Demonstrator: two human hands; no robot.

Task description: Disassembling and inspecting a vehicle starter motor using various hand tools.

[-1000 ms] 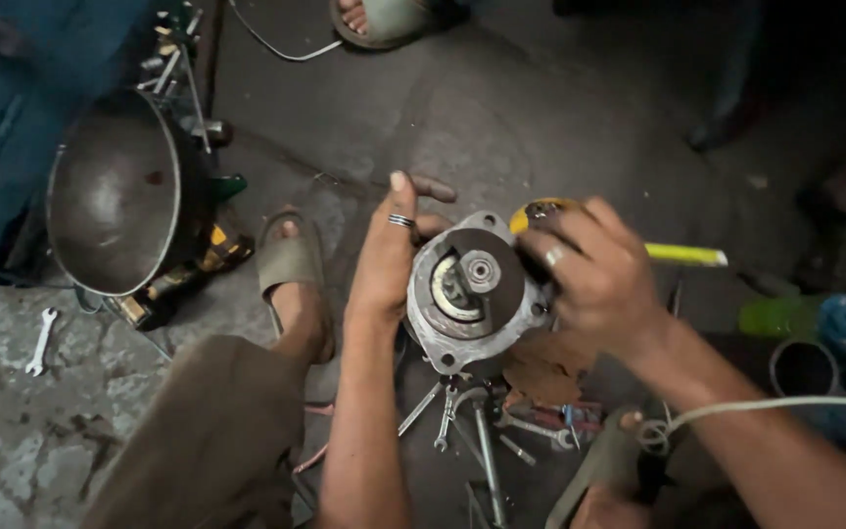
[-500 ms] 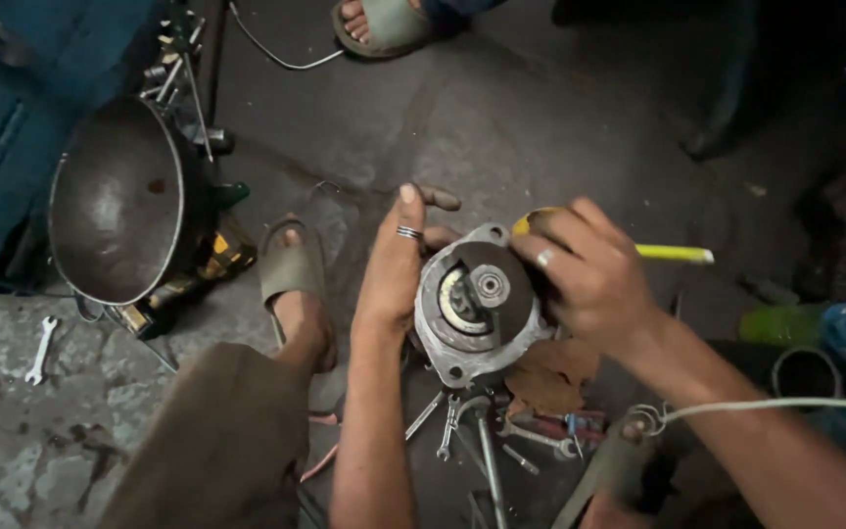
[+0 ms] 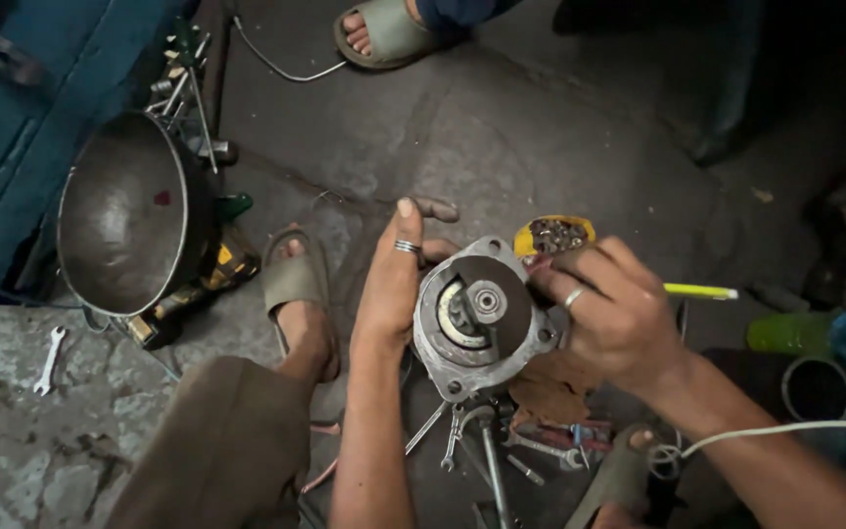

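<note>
A round grey metal housing [image 3: 482, 318] with a central shaft and a brass-coloured part inside is held upright above the floor. My left hand [image 3: 394, 284], a ring on one finger, presses flat against its left side. My right hand [image 3: 614, 313], also ringed, grips its right edge with fingertips on the rim. Just behind the housing sits a small yellow dish [image 3: 552, 235] holding several dark small parts.
Spanners and loose tools [image 3: 487, 441] lie below the housing. A large metal bowl [image 3: 124, 225] stands at left beside a yellow power tool [image 3: 193, 289]. My sandalled foot [image 3: 301, 294] is left of the hands. Another person's sandalled foot [image 3: 384, 29] is at top. A small spanner [image 3: 48, 360] lies far left.
The housing has shifted slightly while both hands keep hold. My right fingers have moved from the top onto the right rim, uncovering the yellow dish.
</note>
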